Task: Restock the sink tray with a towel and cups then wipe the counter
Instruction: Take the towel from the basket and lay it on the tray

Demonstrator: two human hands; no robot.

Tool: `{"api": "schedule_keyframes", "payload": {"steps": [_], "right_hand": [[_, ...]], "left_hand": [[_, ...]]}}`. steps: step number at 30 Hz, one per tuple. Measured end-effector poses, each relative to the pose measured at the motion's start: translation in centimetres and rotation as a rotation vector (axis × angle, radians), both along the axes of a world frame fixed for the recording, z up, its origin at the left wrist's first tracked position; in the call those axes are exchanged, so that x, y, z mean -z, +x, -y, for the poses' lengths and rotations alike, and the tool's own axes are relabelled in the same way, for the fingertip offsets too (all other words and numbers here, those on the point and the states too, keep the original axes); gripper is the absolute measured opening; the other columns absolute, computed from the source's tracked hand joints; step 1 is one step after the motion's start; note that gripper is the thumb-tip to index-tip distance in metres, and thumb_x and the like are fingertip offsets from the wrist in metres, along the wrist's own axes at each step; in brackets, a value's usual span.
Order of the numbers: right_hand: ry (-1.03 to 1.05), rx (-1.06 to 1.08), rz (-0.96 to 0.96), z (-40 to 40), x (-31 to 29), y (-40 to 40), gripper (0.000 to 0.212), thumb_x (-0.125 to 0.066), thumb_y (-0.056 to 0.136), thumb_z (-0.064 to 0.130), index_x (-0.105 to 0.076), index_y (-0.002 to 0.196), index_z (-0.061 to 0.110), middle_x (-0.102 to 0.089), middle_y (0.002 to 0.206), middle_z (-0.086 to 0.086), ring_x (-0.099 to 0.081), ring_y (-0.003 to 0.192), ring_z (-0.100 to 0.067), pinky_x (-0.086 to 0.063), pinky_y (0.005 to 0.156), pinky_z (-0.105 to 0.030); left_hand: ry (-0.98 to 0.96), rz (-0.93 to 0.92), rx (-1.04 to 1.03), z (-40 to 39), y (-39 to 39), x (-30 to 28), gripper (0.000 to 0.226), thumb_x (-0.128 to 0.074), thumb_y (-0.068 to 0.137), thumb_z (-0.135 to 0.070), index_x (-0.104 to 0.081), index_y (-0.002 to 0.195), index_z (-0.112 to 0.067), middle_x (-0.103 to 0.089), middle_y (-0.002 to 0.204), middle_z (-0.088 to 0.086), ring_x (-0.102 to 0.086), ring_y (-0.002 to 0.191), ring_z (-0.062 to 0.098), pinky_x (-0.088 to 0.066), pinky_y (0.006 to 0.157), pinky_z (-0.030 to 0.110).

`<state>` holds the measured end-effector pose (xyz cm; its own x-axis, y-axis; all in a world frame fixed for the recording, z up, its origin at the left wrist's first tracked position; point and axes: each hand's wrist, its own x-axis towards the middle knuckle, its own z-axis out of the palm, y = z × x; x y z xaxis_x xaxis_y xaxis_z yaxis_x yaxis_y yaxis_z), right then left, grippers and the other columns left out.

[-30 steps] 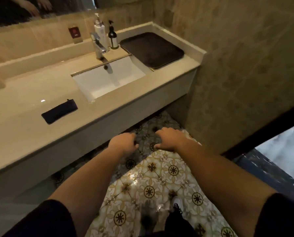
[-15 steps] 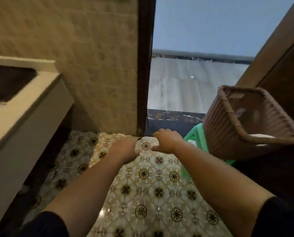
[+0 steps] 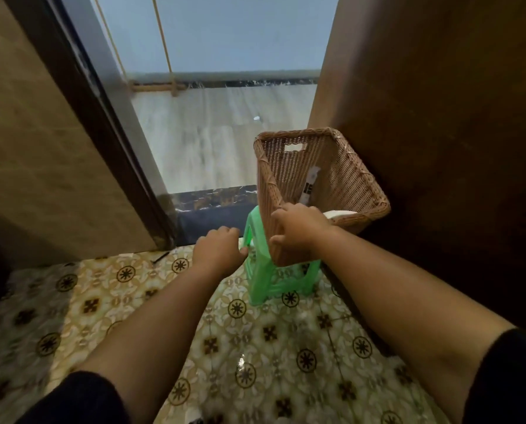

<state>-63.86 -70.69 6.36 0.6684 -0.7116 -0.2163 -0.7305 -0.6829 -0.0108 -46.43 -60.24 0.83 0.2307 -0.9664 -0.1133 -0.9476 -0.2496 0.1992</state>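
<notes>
A brown wicker basket [image 3: 350, 179] stands on a green plastic stool [image 3: 260, 280] beside the doorway. Inside it I see a white rolled item [image 3: 341, 213] at the near edge and a white packet [image 3: 310, 182] leaning on the inner wall. My right hand [image 3: 298, 232] is at the basket's near rim, thumb outside the wall, fingers curled over the rim and hidden. My left hand [image 3: 218, 250] hovers left of the stool with curled fingers and nothing in it. The sink, tray and counter are out of view.
A dark door frame [image 3: 108, 139] and tiled wall [image 3: 29, 154] rise on the left. A brown wooden panel [image 3: 439, 117] stands close behind the basket on the right. The patterned floor tiles [image 3: 225, 347] look wet; a dark threshold [image 3: 212, 206] leads to a pale floor beyond.
My view has swung right, away from the sink counter to the doorway. Both hands moved forward; my right hand has reached the basket's rim.
</notes>
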Motion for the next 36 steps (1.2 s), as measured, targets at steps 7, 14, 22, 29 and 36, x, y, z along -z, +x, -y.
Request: {"api": "schedule_keyframes", "payload": {"steps": [7, 14, 22, 29, 36], "right_hand": [[0.004, 0.020, 0.004, 8.6, 1.5, -2.2, 0.062, -0.056, 0.083, 0.061, -0.050, 0.132, 0.022, -0.054, 0.129, -0.007, -0.051, 0.117, -0.030, -0.044, 0.092, -0.048], [0.119, 0.110, 0.012, 18.0, 5.3, -2.7, 0.063, -0.050, 0.086, 0.061, -0.049, 0.137, 0.024, -0.055, 0.129, -0.003, -0.051, 0.117, -0.027, -0.045, 0.093, -0.049], [0.346, 0.134, -0.194, 28.1, 15.2, -3.2, 0.047, -0.048, 0.092, 0.045, -0.052, 0.128, 0.016, -0.056, 0.125, -0.012, -0.054, 0.112, -0.032, -0.047, 0.086, -0.044], [0.563, 0.028, -0.332, 34.1, 27.4, 0.1, 0.044, -0.053, 0.093, 0.026, -0.052, 0.135, 0.014, -0.051, 0.140, -0.014, -0.051, 0.124, -0.033, -0.041, 0.105, -0.044], [0.635, 0.189, -0.299, 33.9, 34.6, -0.5, 0.062, -0.039, 0.088, 0.056, -0.045, 0.141, 0.024, -0.043, 0.148, -0.008, -0.039, 0.134, -0.035, -0.030, 0.109, -0.051]], "left_hand": [[-0.051, -0.027, -0.072, 9.4, -1.4, 1.0, 0.043, -0.050, 0.092, -0.051, -0.058, 0.117, -0.017, -0.065, 0.118, 0.009, -0.062, 0.103, 0.031, -0.053, 0.081, 0.044], [0.002, -0.350, -0.287, 19.8, -2.8, 2.8, 0.049, -0.045, 0.093, -0.053, -0.049, 0.123, -0.014, -0.057, 0.126, 0.014, -0.057, 0.111, 0.037, -0.051, 0.086, 0.050], [0.036, -0.768, -0.617, 24.9, -5.2, 6.3, 0.065, -0.043, 0.097, -0.047, -0.022, 0.149, -0.015, -0.043, 0.148, 0.014, -0.050, 0.128, 0.036, -0.045, 0.101, 0.055], [-0.145, -0.695, -0.660, 24.7, -6.0, 8.0, 0.043, -0.038, 0.100, -0.046, -0.036, 0.138, -0.025, -0.059, 0.116, -0.005, -0.060, 0.102, 0.019, -0.045, 0.081, 0.035], [-0.165, -0.640, -0.664, 24.7, -6.0, 8.3, 0.042, -0.041, 0.102, -0.043, -0.037, 0.141, -0.027, -0.053, 0.106, -0.024, -0.051, 0.092, -0.004, -0.040, 0.073, 0.020]]}}
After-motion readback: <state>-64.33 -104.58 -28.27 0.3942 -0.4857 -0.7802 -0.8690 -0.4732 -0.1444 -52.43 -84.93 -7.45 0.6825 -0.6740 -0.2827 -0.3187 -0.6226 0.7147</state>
